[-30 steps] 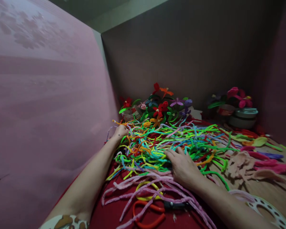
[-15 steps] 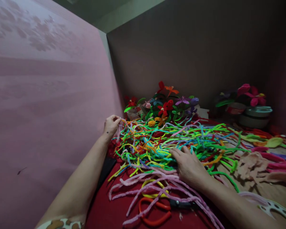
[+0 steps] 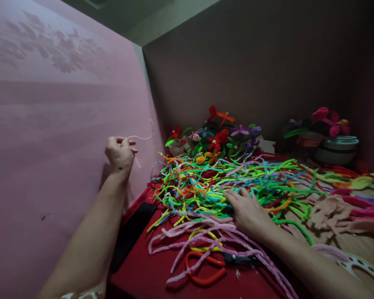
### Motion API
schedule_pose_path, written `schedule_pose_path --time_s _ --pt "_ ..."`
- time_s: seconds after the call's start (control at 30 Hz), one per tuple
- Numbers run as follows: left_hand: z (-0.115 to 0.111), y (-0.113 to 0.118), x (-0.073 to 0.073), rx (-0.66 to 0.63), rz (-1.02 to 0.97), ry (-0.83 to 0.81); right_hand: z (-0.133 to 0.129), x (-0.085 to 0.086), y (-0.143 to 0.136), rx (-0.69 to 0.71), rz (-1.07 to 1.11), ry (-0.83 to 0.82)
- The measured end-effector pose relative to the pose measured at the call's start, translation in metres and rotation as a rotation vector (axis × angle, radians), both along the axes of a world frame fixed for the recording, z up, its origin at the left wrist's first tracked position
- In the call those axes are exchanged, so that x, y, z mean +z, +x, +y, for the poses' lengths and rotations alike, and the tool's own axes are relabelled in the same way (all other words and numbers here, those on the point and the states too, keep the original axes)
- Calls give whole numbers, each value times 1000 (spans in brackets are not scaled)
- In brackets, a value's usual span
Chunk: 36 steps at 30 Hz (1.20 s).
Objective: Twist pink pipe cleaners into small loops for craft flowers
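My left hand (image 3: pixel 120 153) is raised off the pile beside the pink wall, its fingers pinched on a thin pale pink pipe cleaner (image 3: pixel 141 137) that curves out to the right. My right hand (image 3: pixel 249 214) lies on the heap of tangled, many-coloured pipe cleaners (image 3: pixel 199 182), fingers apart, their tips partly hidden among the strands. Several thicker pink pipe cleaners (image 3: pixel 187 249) spread out in front of it, near the right wrist. Beneath these lie scissors with orange handles (image 3: pixel 205 280) and a yellow loop (image 3: pixel 202 235).
Pipe-cleaner flowers (image 3: pixel 218 139) stand behind the heap. At the back right are a lidded pot (image 3: pixel 336 151) and pink flowers (image 3: pixel 333 122). Loose petals and beige pieces (image 3: pixel 330 214) lie at right. A black object (image 3: pixel 137 228) rests on the red cloth (image 3: pixel 143 265) near my left forearm.
My left hand has moved left and up from the far left edge of the heap, drawing the pale pink pipe cleaner clear. My right hand stays on the heap.
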<state>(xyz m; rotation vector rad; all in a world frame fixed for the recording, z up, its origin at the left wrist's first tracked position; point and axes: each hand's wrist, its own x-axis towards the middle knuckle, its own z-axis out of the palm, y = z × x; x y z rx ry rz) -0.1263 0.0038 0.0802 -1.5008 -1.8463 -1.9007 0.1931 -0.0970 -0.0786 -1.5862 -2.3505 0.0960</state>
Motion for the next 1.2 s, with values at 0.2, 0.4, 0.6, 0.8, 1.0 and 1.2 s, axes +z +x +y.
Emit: schedule_pose_path --time_s 0.2,0.4,0.6,0.8,1.0,1.2 --pt "-41 82 -20 -524 -86 -19 2 3 6 24 141 11" --pt "-93 151 -63 -706 131 -265 -7 25 24 9 426 19" --pt "-116 178 -82 -749 448 -364 -34 53 28 79 1278 -178" --pt "-117 172 -78 -991 850 -570 -36 48 38 -128 1880 -421" --pt "-116 145 -74 -1104 977 -734 -34 48 46 -359 2058 -583" --pt "-112 125 -71 -1085 1031 -758 -34 45 45 -349 2086 -671"
